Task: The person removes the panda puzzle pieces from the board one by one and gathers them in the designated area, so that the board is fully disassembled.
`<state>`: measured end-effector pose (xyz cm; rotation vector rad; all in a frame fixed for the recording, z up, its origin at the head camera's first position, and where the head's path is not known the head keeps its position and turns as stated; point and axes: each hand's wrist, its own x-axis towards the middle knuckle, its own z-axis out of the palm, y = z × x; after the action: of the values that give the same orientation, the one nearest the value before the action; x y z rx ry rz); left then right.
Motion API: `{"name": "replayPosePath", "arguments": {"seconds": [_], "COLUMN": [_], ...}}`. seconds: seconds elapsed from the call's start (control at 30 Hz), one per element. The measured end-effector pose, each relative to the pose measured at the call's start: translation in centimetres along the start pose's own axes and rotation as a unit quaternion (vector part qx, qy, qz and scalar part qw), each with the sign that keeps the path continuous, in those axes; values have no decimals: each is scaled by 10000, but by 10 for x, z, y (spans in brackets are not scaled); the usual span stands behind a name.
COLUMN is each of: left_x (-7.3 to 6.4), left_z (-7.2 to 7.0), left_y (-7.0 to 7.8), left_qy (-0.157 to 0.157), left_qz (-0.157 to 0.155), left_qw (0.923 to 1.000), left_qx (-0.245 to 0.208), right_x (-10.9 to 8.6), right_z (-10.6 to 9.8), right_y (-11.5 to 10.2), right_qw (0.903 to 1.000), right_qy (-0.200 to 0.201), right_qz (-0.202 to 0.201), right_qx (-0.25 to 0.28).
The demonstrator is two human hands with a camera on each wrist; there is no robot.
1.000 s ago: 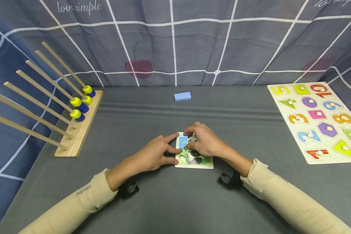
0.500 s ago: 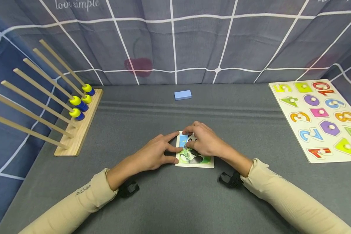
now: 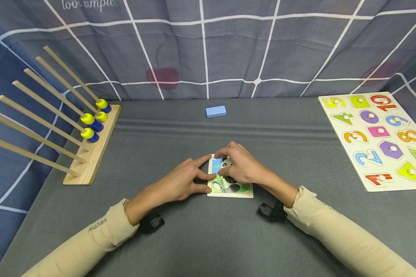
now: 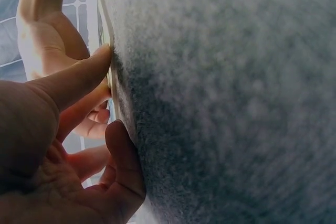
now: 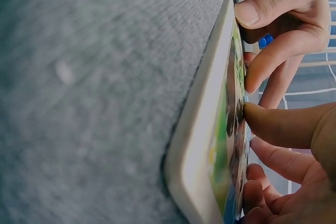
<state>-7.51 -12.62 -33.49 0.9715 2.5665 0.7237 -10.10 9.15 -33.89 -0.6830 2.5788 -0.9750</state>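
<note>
A small panda picture puzzle (image 3: 237, 188) with a white rim lies flat on the grey table, in the middle of the head view. My left hand (image 3: 183, 182) reaches it from the left, fingers spread: one fingertip touches the picture, while others rest at the left rim. My right hand (image 3: 242, 165) is over the upper right part, with its thumb on the picture and its bent fingers near the top edge, covering part of the panda. In the right wrist view the thumb (image 5: 273, 124) presses on the puzzle's face, and no loose piece shows between the fingers.
A blue block (image 3: 216, 111) lies farther back on the table. At the left stands a wooden peg rack (image 3: 100, 154) with yellow and blue beads. A number-and-shape peg board (image 3: 358, 127) lies at the right. A grid-patterned curtain (image 3: 235, 50) hangs behind.
My right thumb and fingers have slid slightly left across the picture. The left hand keeps its place on the puzzle. The head view has tilted down a little.
</note>
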Motion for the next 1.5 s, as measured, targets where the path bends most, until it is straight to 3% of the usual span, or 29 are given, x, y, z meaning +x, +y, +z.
{"name": "replayPosePath", "arguments": {"seconds": [0.9, 1.2, 1.5], "left_x": [0, 0, 0], "left_z": [-2, -1, -1], "left_y": [0, 0, 0], "left_qy": [-79, -87, -104], "left_qz": [-53, -48, -77], "left_qw": [9999, 9999, 9999], "left_qx": [45, 36, -8], "right_x": [-1, -2, 0], "right_z": [-2, -7, -3], "right_y": [-2, -1, 6], "right_qw": [9996, 9974, 9962], "right_qy": [117, 230, 153], "right_qz": [107, -203, -460], "right_qx": [254, 649, 724]}}
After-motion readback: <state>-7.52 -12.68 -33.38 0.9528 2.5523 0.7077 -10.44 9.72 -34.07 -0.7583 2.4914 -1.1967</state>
